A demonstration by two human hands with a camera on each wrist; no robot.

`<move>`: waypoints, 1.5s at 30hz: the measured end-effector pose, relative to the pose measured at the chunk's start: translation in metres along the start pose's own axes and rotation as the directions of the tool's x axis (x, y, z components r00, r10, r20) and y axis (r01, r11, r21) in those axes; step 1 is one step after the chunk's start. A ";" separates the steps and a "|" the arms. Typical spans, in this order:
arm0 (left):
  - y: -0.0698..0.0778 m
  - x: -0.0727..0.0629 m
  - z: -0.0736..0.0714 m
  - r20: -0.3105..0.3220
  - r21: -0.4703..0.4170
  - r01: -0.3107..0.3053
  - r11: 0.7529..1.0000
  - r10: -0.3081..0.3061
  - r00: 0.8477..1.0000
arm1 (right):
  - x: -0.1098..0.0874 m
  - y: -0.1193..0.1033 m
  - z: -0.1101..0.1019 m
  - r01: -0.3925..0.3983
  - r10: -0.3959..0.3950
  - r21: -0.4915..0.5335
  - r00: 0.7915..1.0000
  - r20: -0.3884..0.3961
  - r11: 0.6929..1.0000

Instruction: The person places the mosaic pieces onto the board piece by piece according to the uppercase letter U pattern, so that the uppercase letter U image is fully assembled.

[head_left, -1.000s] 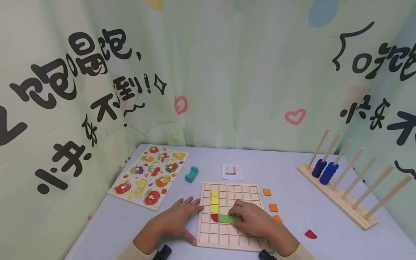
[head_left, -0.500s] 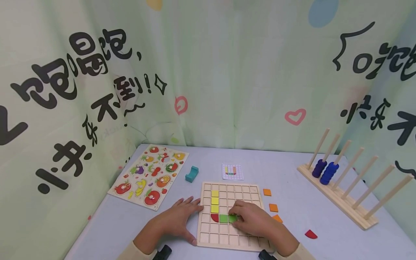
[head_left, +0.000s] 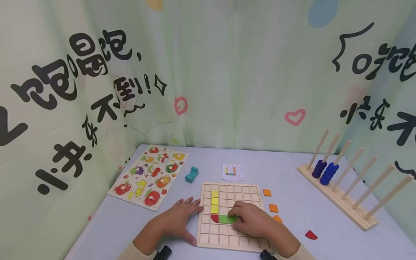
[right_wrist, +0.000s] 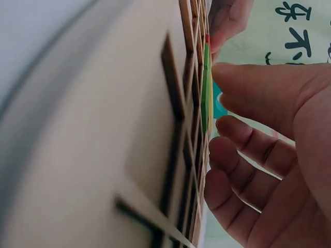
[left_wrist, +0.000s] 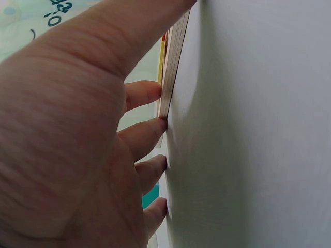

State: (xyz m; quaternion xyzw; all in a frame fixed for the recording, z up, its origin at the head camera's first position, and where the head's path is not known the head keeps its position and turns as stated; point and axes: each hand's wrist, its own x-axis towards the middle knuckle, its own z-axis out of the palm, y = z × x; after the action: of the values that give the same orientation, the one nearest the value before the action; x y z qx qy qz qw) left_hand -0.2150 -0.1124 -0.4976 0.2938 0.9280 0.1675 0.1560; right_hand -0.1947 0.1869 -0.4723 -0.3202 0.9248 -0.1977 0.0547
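A wooden grid board (head_left: 221, 239) lies on the table with a column of yellow square tiles (head_left: 215, 200), a red quarter-round tile (head_left: 215, 218) and two green square tiles (head_left: 223, 219) set in its cells. My right hand (head_left: 251, 218) pinches the right-hand green tile (right_wrist: 205, 98), thumb and index finger at opposite edges, the other fingers curled over the board. My left hand (head_left: 178, 218) lies spread at the board's left side. In the left wrist view, fingertips (left_wrist: 158, 93) touch the board's edge.
Orange tiles (head_left: 273, 208) and a red quarter-round tile (head_left: 311, 235) lie right of the board. A pattern card (head_left: 232, 172) and a teal block (head_left: 192, 174) sit behind it. A fruit puzzle (head_left: 147, 177) is at left; a peg rack (head_left: 341, 200) with blue beads stands at right.
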 end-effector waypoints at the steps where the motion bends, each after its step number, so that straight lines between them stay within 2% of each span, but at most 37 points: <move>1: 0.000 0.000 0.000 0.000 -0.004 -0.003 1.000 0.003 1.000 | -0.002 0.000 -0.002 -0.003 0.003 -0.001 1.000 0.000 1.000; 9: 0.001 -0.001 0.001 0.008 -0.007 -0.006 1.000 0.007 1.000 | -0.022 0.008 -0.014 -0.065 0.066 -0.031 0.998 0.022 0.997; 17: -0.002 0.000 0.000 0.003 0.009 0.002 1.000 -0.002 1.000 | -0.048 0.028 -0.022 -0.085 0.085 -0.038 0.996 -0.019 0.996; 21: -0.002 0.000 0.001 0.000 0.002 0.000 1.000 0.000 1.000 | -0.062 0.035 -0.027 -0.148 0.148 -0.065 0.989 -0.007 0.987; 25: -0.002 0.000 0.001 0.001 0.003 0.003 1.000 -0.003 1.000 | -0.077 0.043 -0.032 -0.240 0.240 -0.098 0.971 -0.018 0.966; 30: 0.000 -0.001 -0.001 0.006 -0.005 0.009 1.000 -0.009 1.000 | -0.094 0.054 -0.037 -0.316 0.312 -0.112 0.949 -0.051 0.942; 32: 0.000 -0.001 -0.002 0.007 -0.006 0.012 1.000 -0.012 1.000 | -0.099 0.058 -0.038 -0.352 0.349 -0.104 0.936 -0.052 0.930; 35: 0.000 -0.001 -0.002 0.009 0.002 0.016 1.000 -0.016 1.000 | -0.105 0.063 -0.040 -0.425 0.423 -0.097 0.905 -0.039 0.900; 41: -0.001 0.000 0.000 0.010 0.015 0.015 1.000 -0.015 1.000 | -0.118 0.072 -0.045 -0.465 0.464 -0.104 0.885 -0.037 0.879; 45: 0.000 -0.001 -0.001 0.011 0.011 0.015 1.000 -0.015 1.000 | -0.123 0.079 -0.050 -0.485 0.487 -0.091 0.873 -0.005 0.870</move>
State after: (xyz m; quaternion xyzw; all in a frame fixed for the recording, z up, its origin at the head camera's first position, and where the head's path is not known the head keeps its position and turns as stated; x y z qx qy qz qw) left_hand -0.2147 -0.1135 -0.4966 0.2888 0.9302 0.1599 0.1609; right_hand -0.1537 0.3356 -0.4611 -0.0812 0.9830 -0.1334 0.0966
